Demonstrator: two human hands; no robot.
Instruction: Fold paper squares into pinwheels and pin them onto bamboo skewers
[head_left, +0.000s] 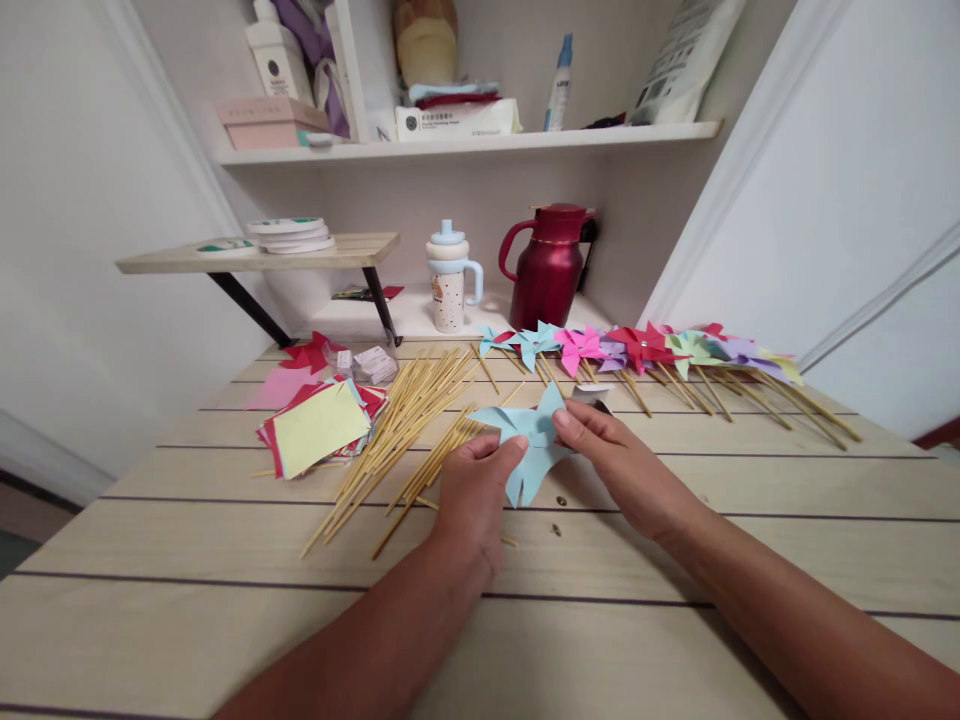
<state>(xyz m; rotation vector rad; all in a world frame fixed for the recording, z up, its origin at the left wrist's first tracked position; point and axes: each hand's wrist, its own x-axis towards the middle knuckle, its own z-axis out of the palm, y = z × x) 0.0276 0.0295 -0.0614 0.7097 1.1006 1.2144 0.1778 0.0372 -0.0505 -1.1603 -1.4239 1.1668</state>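
A light blue paper pinwheel is held just above the wooden table, between both hands. My left hand grips its left side, fingers curled round the paper. My right hand pinches its right side with thumb and fingertips near the centre. Just left of my hands lies a heap of thin wooden sticks. Behind the hands, a row of finished pinwheels on sticks in blue, pink, red, green and purple runs to the right.
A stack of coloured paper squares with a yellow sheet on top lies at the left, with red folded paper and small white packets behind it. A red jug and a lidded cup stand at the back. Small pins lie near my hands.
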